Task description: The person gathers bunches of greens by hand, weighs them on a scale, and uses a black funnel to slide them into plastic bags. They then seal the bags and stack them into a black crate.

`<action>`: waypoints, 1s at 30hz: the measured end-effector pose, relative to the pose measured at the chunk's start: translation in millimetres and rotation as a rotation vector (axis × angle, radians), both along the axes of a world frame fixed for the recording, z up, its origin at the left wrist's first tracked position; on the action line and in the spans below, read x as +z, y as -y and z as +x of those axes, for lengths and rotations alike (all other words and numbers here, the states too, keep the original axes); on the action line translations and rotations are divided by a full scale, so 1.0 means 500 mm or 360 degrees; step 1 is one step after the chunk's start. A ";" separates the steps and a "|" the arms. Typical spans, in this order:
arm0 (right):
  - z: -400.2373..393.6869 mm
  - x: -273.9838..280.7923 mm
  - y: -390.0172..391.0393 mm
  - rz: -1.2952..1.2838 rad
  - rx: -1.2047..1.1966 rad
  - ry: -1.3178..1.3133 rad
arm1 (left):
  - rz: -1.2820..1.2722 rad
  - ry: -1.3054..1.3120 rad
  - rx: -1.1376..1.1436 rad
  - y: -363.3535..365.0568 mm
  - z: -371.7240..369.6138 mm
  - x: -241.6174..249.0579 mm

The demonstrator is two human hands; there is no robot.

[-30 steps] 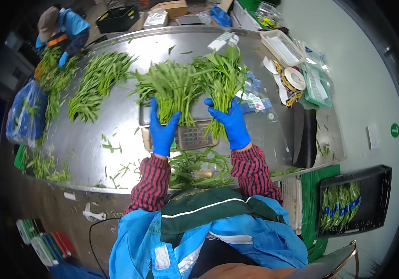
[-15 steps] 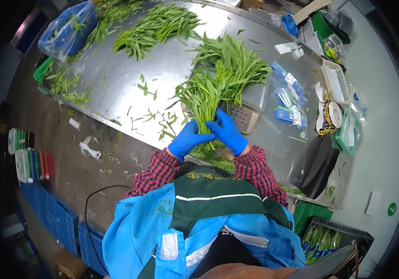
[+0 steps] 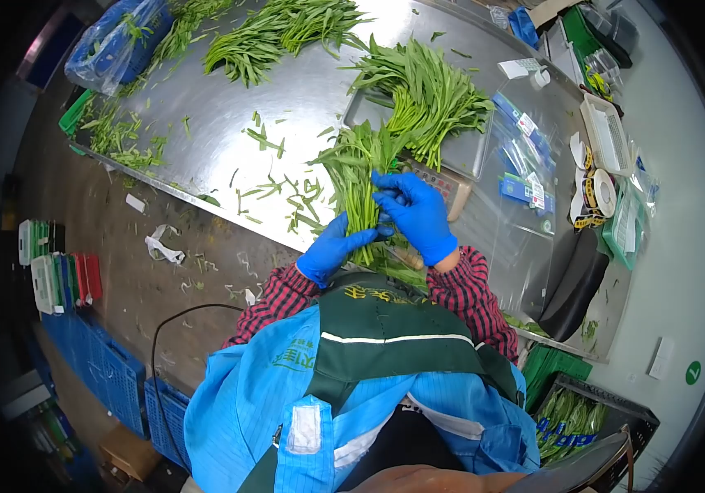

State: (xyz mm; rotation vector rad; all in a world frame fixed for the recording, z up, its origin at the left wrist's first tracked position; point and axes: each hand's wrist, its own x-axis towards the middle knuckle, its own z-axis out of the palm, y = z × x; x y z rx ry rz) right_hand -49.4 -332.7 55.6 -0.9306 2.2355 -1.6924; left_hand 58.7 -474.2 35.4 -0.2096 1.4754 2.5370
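One bunch of leafy greens [image 3: 356, 189] was positioned near the centre of the view, at the near edge of the worktop [image 3: 196, 131], with its leaves toward 12 o'clock and its cut stem ends toward 6 o'clock. Both hands were gloved in blue. The left hand [image 3: 328, 251] was closed around the lower stems. The right hand [image 3: 420, 214] was set at the 3 o'clock side of the bunch, fingers bent toward the stems; whether it gripped any could not be told.

Clock positions below are relative to that bunch:

- 1 o'clock: a second bunch [image 3: 430, 94], lying on the weighing scale [image 3: 459, 156].
- 3 o'clock: printed plastic bags [image 3: 525, 193]; beyond them, a tape roll [image 3: 605, 193].
- Between 4 and 5 o'clock: a black crate [image 3: 615, 421] containing banded greens [image 3: 570, 415].
- 9 o'clock: scattered leaf pieces [image 3: 299, 197].
- 11 o'clock: a larger pile of greens [image 3: 282, 37].
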 end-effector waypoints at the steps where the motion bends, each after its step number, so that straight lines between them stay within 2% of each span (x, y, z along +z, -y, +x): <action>1: -0.007 -0.011 0.004 -0.0004 0.0013 -0.0024 | 0.0059 0.0015 0.0032 -0.001 -0.003 0.002; 3: -0.015 -0.011 0.002 -0.0211 0.0015 0.0681 | 0.0181 0.0052 0.0108 -0.004 -0.008 0.009; 6: -0.022 -0.014 -0.010 -0.0366 0.0081 0.0872 | 0.0189 0.0037 0.0110 -0.002 -0.014 0.002; 9: -0.012 -0.033 -0.011 -0.0535 -0.0016 0.0975 | 0.0202 0.0140 0.0133 -0.001 -0.018 -0.009; 12: -0.005 -0.029 -0.010 -0.0502 -0.0134 0.0989 | 0.0217 0.0124 0.0224 -0.008 -0.021 -0.022; 15: 0.004 -0.042 -0.007 -0.0609 -0.0201 0.0807 | 0.0192 0.0084 0.0284 -0.011 -0.026 -0.025; 18: 0.015 -0.038 -0.003 -0.0287 -0.0342 0.0474 | 0.0140 0.0070 0.0323 -0.015 -0.029 -0.035; 21: 0.024 -0.038 0.009 -0.0556 -0.0347 0.0582 | 0.0098 0.0055 0.0349 -0.022 -0.031 -0.041; 24: 0.013 -0.023 0.000 -0.0479 -0.0313 0.0885 | 0.0037 0.0067 0.0353 -0.025 -0.028 -0.052; 27: -0.003 -0.052 -0.013 -0.0459 -0.0128 0.1126 | -0.0083 0.0086 0.0349 -0.023 -0.023 -0.081; 30: -0.014 -0.070 -0.035 -0.0528 0.0094 0.1630 | 0.0001 0.0201 0.0376 -0.006 -0.013 -0.094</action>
